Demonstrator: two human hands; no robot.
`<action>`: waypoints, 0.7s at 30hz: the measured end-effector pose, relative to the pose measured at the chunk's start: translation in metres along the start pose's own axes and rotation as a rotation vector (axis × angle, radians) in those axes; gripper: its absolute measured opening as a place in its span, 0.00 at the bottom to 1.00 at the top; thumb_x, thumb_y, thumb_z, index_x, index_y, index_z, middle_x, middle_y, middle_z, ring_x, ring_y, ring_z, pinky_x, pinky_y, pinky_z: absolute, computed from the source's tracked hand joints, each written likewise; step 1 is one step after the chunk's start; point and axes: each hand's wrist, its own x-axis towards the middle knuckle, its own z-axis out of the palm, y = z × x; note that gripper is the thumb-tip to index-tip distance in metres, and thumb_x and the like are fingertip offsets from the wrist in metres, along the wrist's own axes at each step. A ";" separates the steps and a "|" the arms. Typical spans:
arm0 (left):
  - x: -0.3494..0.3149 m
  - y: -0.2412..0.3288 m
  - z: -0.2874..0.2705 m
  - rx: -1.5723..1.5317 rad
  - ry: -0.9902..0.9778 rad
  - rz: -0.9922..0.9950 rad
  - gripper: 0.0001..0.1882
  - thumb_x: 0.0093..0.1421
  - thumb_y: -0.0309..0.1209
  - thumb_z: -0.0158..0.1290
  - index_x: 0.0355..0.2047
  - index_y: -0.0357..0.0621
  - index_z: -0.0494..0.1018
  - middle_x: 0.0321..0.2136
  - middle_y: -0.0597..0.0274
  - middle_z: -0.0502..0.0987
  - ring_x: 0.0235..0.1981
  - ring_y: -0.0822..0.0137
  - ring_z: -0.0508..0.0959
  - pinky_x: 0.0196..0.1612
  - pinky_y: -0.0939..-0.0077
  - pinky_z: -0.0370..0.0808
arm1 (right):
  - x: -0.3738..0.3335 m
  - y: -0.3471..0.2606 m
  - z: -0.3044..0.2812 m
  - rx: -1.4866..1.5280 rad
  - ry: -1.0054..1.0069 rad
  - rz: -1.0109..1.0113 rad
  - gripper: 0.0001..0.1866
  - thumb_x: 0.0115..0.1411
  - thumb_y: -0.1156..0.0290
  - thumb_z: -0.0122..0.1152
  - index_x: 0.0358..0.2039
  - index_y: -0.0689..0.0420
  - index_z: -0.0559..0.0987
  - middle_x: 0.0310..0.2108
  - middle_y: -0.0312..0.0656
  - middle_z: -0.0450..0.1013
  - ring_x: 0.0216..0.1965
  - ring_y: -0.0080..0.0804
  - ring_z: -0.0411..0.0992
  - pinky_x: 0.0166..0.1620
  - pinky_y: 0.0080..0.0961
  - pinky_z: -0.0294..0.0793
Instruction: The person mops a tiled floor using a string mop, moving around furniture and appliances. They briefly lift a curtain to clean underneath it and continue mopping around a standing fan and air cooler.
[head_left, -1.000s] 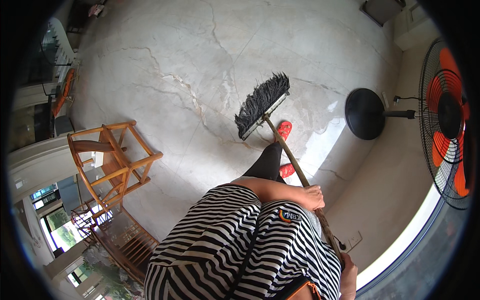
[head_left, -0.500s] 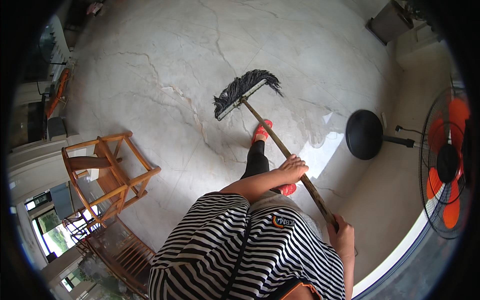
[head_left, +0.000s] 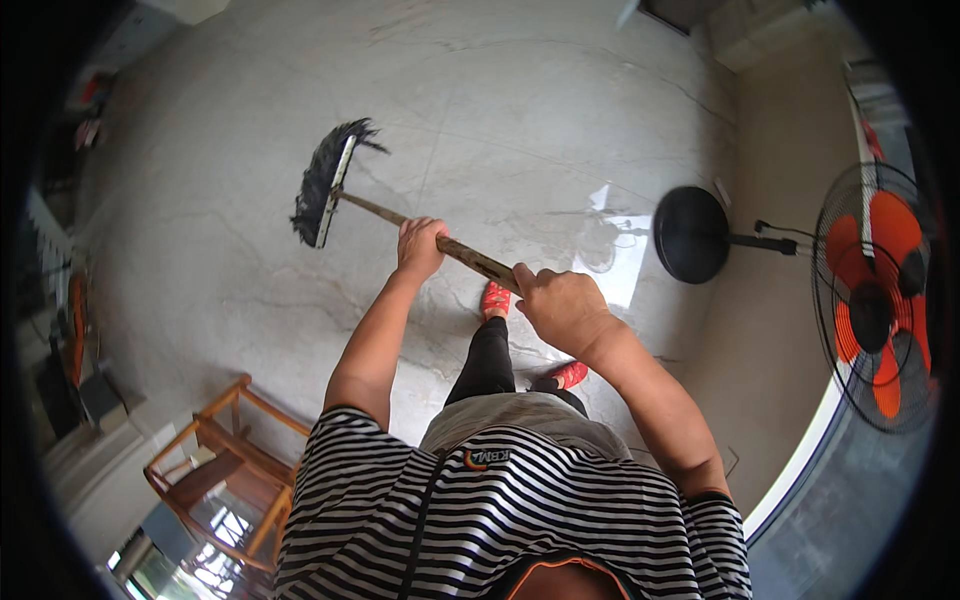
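Note:
A mop with a worn wooden handle [head_left: 472,258] stretches from my hands toward the far left. Its dark grey string head [head_left: 322,180], clamped in a pale bar, lies on the marbled floor [head_left: 430,90]. My left hand [head_left: 421,247] is wrapped around the handle about midway. Nearer to me, my right hand [head_left: 562,305] grips the handle's upper end, its thumb lying along the wood. Both arms reach forward from striped sleeves. Below the handle show my red shoes [head_left: 496,300].
At the right stands a fan [head_left: 870,315] with orange blades, its round black base [head_left: 691,235] on the floor beside the wall [head_left: 770,190]. A wooden chair [head_left: 225,465] is at the lower left. Light reflects off the floor near the fan base.
The mop head has swept left and turned more upright in view. Both hands have moved forward and left with the handle. My view has shifted too, so the chair sits lower.

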 end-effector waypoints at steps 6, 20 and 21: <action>0.031 0.140 0.017 -0.187 -0.290 0.322 0.04 0.45 0.25 0.57 0.20 0.49 0.74 0.24 0.61 0.78 0.33 0.55 0.77 0.39 0.59 0.70 | -0.146 0.043 -0.047 0.046 0.134 0.293 0.21 0.53 0.66 0.63 0.48 0.56 0.73 0.26 0.44 0.75 0.25 0.45 0.75 0.29 0.37 0.74; -0.013 0.338 0.054 -0.188 -1.198 1.088 0.03 0.48 0.33 0.56 0.24 0.52 0.77 0.25 0.60 0.80 0.36 0.57 0.80 0.45 0.58 0.70 | -0.270 -0.113 -0.081 0.502 0.319 1.287 0.21 0.47 0.78 0.64 0.46 0.61 0.77 0.34 0.52 0.77 0.34 0.50 0.77 0.38 0.35 0.76; -0.016 0.335 0.061 -0.180 -1.192 1.111 0.03 0.48 0.33 0.56 0.24 0.52 0.77 0.25 0.60 0.79 0.36 0.57 0.80 0.45 0.58 0.70 | -0.271 -0.118 -0.069 0.525 0.345 1.311 0.21 0.48 0.78 0.63 0.46 0.60 0.77 0.34 0.53 0.77 0.35 0.49 0.77 0.38 0.34 0.76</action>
